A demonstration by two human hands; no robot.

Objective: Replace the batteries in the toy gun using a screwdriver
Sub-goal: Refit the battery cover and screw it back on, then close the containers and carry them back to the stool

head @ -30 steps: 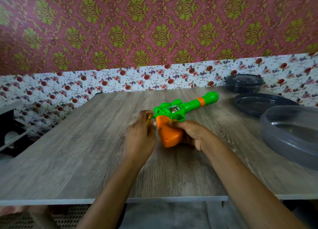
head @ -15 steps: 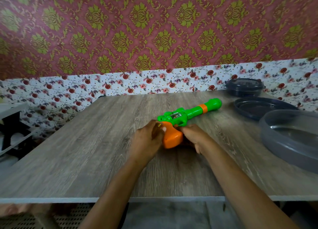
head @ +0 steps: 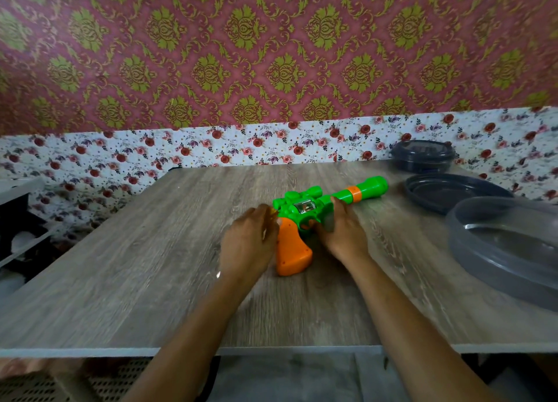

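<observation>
The toy gun (head: 305,211) lies on the wooden table (head: 151,266), green body and barrel pointing to the back right, orange grip (head: 291,250) toward me. My right hand (head: 342,235) grips the green body by the trigger, thumb on top. Left of the grip, my left hand (head: 247,244) is curled round a small yellowish tool (head: 273,212), apparently the screwdriver; most of it is hidden. No batteries are visible.
A clear grey plastic tub (head: 507,250) stands at the right edge, with a dark round lid (head: 453,190) behind it and a dark lidded container (head: 422,155) at the back right. A black and white shelf (head: 18,220) stands to the left of the table.
The gun has come down from being held up by its grip to lying on the table. My right hand has shifted from the orange grip to the green body.
</observation>
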